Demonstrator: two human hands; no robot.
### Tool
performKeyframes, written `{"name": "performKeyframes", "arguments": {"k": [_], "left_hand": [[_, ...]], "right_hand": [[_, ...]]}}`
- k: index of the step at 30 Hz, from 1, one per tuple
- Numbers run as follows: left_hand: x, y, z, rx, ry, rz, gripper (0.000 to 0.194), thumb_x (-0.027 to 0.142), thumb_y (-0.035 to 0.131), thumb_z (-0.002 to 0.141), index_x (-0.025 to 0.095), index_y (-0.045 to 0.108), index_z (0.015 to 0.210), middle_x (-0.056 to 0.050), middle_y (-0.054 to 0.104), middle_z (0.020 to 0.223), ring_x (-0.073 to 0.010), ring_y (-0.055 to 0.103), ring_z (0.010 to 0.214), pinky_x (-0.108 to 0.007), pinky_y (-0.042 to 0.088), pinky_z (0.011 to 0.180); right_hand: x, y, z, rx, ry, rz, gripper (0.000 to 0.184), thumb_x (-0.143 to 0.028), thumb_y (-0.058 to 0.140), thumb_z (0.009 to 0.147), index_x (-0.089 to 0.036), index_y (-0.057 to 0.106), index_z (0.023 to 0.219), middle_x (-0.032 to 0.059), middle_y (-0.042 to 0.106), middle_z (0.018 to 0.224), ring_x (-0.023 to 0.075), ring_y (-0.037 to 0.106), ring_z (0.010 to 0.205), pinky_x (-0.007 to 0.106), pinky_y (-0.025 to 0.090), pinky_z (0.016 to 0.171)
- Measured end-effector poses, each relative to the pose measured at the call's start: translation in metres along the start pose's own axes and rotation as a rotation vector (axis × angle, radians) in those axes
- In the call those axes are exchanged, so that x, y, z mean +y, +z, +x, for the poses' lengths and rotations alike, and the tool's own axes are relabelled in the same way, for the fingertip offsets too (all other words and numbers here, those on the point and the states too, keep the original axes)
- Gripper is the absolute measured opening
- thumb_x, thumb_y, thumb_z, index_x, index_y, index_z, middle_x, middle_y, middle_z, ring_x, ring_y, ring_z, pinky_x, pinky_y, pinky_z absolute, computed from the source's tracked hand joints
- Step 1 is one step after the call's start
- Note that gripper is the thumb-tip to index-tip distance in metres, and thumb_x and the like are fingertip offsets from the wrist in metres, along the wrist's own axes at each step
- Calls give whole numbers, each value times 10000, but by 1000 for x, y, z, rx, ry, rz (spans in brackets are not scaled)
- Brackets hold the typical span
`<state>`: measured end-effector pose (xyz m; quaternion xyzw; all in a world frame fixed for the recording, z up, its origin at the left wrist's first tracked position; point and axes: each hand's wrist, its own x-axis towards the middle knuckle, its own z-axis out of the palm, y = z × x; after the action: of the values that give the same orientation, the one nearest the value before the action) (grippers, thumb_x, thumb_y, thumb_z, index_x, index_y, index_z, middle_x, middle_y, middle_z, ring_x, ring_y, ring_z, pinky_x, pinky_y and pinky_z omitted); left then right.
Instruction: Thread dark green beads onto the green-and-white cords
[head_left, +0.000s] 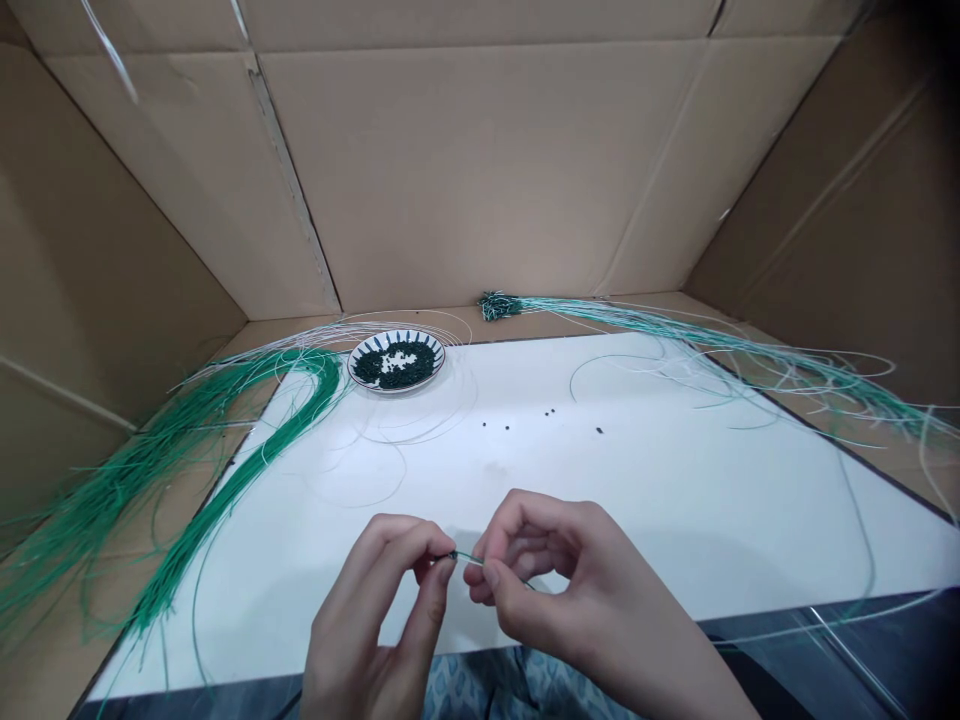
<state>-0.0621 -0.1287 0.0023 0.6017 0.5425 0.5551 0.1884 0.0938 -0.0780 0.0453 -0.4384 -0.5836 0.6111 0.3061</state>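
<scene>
Progress is judged from the layout. A tight cluster of dark beads [499, 306] is gathered at the upper centre of the frame, on the ends of green strands [712, 342] that trail toward the right edge. A larger sheaf of green wires [180, 500] lies at the left of the frame, and no beads can be made out on it, so a substantial share appears to be left. A blue-and-white patterned plate [396, 337] at the upper centre holds a heap of small dark beads [394, 364]. A few loose beads [599, 430] are scattered on the white board [637, 520] below it.

At the lower centre, one green wire [471, 556] is held between the hands, close to the near edge of the board. The left hand [367, 620] is narrowly pinched near a small dark bead [453, 555] on the wire. The right hand [570, 590] is also narrowly pinched, on the wire just beside it. Whether the bead is seated on the wire cannot be told at this resolution.
</scene>
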Motion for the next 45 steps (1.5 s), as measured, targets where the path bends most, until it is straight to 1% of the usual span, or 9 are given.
{"name": "performKeyframes", "arguments": {"k": [4,14,18,22,26,29,33,40,45], "left_hand": [[0,-1,0,9,14,20,207,70,607,905,271,655,899,12,643,848,-166,630,778,-225,507,686],[0,-2,0,-37,48,62,236,55,574,925,284,631,921,39,625,861,-129,618,767,-192,480,705],[1,-2,0,-60,59,43,240,48,566,921,279,629,921,28,617,853,-141,615,743,-211,484,679],[2,-2,1,-84,57,40,251,38,555,922,279,623,911,30,611,832,-140,610,731,-212,483,679],[1,-2,0,-98,38,29,217,67,569,928,273,634,913,23,620,830,-150,619,741,-223,485,669],[0,-3,-1,-110,38,4,214,75,559,935,276,629,921,32,618,844,-139,620,756,-210,482,683],[0,-3,-1,-112,33,-5,219,81,536,953,283,621,945,43,613,870,-123,613,779,-192,473,724],[2,-2,-2,-107,21,-9,229,65,540,948,282,608,915,38,599,847,-131,598,761,-199,471,708],[2,-2,-2,-97,25,-15,241,53,540,942,283,610,919,40,595,850,-127,595,766,-191,472,706]], "right_hand": [[-2,0,-1,-3,16,-5,57,-184,647,707,-210,618,665,-8,673,661,210,726,752,292,530,710],[2,1,-2,16,-9,-18,61,-180,634,699,-211,612,652,1,690,665,211,715,734,299,529,698],[2,-1,-2,-11,7,-45,42,-172,617,707,-199,622,676,19,713,702,194,673,725,304,523,716],[-1,-3,-3,-37,18,-58,58,-141,608,696,-194,619,676,19,713,714,177,642,710,291,512,692],[-4,-4,-4,-43,38,-53,62,-149,642,690,-201,614,671,10,708,693,184,664,707,281,505,661],[-5,-4,-5,-40,39,-58,60,-159,656,688,-204,620,673,5,708,687,178,663,694,278,503,655],[-4,-4,-5,-26,48,-44,75,-157,678,703,-201,624,676,8,716,701,181,679,714,275,508,669],[-3,-4,-4,-33,28,-26,78,-153,660,724,-196,614,678,9,706,696,164,643,693,268,491,658],[-5,-4,-4,-54,49,-44,73,-145,648,720,-197,608,688,10,701,712,169,645,705,278,497,679]]}}
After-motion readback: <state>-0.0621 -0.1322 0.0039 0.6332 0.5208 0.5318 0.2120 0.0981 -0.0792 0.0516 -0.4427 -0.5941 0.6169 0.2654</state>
